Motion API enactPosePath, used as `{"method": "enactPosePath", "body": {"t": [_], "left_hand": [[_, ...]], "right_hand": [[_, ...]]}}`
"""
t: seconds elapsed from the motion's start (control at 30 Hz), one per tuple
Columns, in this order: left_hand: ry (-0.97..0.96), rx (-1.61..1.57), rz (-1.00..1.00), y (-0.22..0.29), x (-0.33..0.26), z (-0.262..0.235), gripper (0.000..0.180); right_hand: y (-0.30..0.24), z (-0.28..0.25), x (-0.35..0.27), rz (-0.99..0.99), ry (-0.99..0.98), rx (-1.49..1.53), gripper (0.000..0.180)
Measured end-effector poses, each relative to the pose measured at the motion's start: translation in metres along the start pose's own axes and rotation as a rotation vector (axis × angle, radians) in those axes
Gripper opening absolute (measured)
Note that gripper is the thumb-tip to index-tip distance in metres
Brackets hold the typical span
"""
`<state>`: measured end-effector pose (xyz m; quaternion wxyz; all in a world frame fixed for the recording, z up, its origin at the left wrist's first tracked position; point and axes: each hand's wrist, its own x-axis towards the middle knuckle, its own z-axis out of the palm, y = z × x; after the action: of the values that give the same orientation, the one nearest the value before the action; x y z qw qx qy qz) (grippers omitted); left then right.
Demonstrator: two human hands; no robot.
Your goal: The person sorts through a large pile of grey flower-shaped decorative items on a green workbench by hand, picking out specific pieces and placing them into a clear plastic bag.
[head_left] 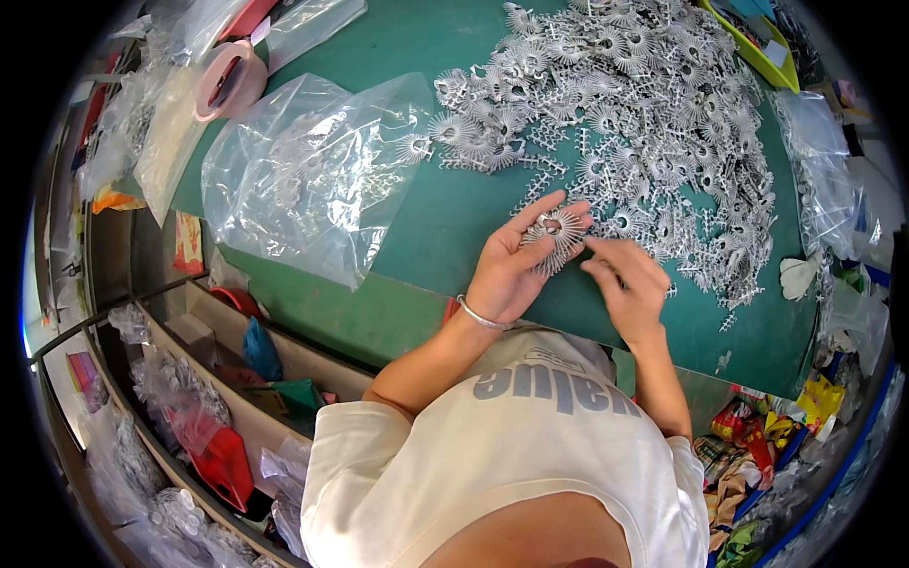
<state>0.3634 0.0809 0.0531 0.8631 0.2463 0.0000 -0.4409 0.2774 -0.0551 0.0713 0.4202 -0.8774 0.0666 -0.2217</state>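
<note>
Disc (565, 233), spiky silver, pinched thumb-to-fingers in L hand (505, 273); R hand (632, 286) half-curled nr it, can't tell if gripping

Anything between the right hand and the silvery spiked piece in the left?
Nothing visible. The left hand holds the silvery spiked piece, and the right hand is close beside its edge; contact is unclear. The heap of similar pieces lies beyond, not between them.

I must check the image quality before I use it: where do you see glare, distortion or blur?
Head view: bright glare streaks on the clear plastic bag; head view: fisheye distortion curves the green table along its right edge, and the corners are black; head view: no strong blur on the held spiky grey piece, its spikes distinct.
</note>
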Motion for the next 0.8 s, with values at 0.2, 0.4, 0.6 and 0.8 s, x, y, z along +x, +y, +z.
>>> {"method": "enactPosePath", "body": {"t": [0.2, 0.4, 0.6, 0.8], "left_hand": [[-0.031, 0.018, 0.03, 0.002, -0.006, 0.005, 0.053], [0.167, -0.012, 0.079, 0.005, -0.018, -0.008, 0.043], [0.519, 0.161, 0.573, 0.063, -0.033, -0.039, 0.041], [0.59, 0.378, 0.88, 0.131, -0.054, -0.028, 0.046]], "right_hand": [[-0.001, -0.004, -0.003, 0.51, 0.036, 0.664, 0.018], [-0.001, 0.004, 0.001, 0.603, -0.04, 0.818, 0.02], [-0.023, 0.032, 0.039, 0.557, -0.389, 0.566, 0.022], [-0.028, 0.136, 0.089, -0.341, -0.314, -0.026, 0.038]]}}
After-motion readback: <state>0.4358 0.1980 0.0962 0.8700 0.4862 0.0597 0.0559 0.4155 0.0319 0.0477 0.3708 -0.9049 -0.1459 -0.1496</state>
